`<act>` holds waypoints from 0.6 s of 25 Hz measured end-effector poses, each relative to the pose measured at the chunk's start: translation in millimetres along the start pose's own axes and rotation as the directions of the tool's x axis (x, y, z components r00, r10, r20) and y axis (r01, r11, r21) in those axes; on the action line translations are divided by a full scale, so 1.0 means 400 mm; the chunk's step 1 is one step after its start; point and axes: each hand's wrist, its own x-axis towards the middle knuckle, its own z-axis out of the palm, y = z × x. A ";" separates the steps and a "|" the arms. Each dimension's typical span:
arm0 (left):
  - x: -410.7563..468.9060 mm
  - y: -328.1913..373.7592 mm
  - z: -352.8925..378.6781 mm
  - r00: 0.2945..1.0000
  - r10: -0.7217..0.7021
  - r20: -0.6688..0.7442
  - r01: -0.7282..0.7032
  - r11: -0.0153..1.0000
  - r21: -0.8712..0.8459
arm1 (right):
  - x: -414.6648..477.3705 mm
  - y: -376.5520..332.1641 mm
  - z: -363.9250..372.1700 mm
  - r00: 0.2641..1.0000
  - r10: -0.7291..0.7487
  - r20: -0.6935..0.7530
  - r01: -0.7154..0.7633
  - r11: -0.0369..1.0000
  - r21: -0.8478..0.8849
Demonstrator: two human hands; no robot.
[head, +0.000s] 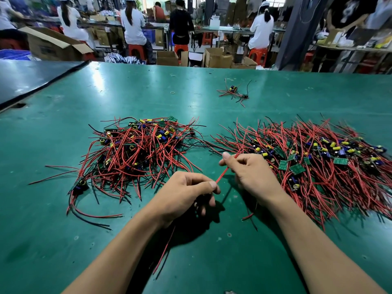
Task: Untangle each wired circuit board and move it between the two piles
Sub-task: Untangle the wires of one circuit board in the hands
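Two heaps of small green circuit boards with red and black wires lie on the green table: a tangled left pile [140,151] and a flatter, combed-out right pile [314,162]. Between them, near the front, my left hand [186,194] grips a dark bundle, likely a board, with loose red and black wires [163,251] hanging under the wrist. A taut red wire [222,174] runs up from its fingertips to my right hand [250,170], which pinches it between thumb and fingers. The board itself is mostly hidden in my left palm.
A small separate clump of wired boards [233,93] lies far back on the table, with a rubber band [172,92] to its left. A dark bench edge [42,83] borders the left. Seated workers, red stools and cardboard boxes [218,58] fill the background.
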 end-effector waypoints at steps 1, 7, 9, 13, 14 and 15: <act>-0.001 0.000 0.000 1.000 0.000 0.011 0.000 1.000 0.002 | 0.005 0.006 -0.007 0.999 -0.007 -0.046 0.008 1.000 0.012; 0.000 0.004 -0.007 1.000 -0.019 0.009 0.020 0.998 -0.055 | 0.012 -0.013 0.019 0.972 0.235 -0.012 -0.179 0.770 0.613; -0.001 0.006 -0.010 0.999 -0.032 0.035 0.034 0.998 -0.053 | 0.013 -0.023 0.007 0.944 0.305 0.123 -0.297 0.633 0.715; -0.001 0.012 -0.010 0.996 -0.055 0.071 0.056 0.998 -0.013 | 0.013 -0.029 -0.021 0.908 0.244 0.342 -0.420 0.499 0.758; -0.001 0.013 -0.011 0.996 -0.059 0.071 0.060 0.998 -0.016 | 0.013 -0.029 -0.021 0.902 0.245 0.356 -0.432 0.496 0.753; -0.001 0.014 -0.013 0.996 -0.061 0.067 0.063 0.998 -0.021 | 0.013 -0.028 -0.019 0.897 0.265 0.353 -0.441 0.499 0.746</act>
